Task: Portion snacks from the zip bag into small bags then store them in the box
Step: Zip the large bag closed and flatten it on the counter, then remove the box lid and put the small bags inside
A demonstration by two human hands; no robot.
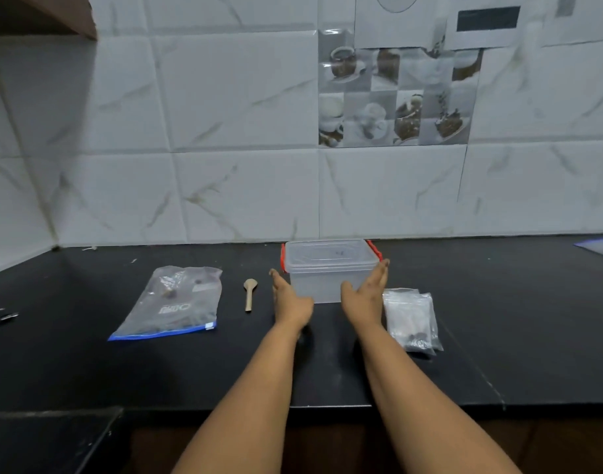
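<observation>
I am reaching both forearms out over the black countertop. My left hand and right hand are flanking the lidded plastic box, fingers straight and spread open, gripping nothing; I cannot tell whether the palms are touching its walls or sitting just beside them. Just right of my right hand, the small bags are lying in a loose stack, something dark showing at the near end. To my left, a wooden spoon is lying near the box, and beyond it the zip bag is lying flat, its blue seal toward me, with snacks inside. The box — red clips at its sides — is sitting toward the tiled wall. My judgement: I am at the box-handling step — next calls for releasing the clips and lifting the lid.
</observation>
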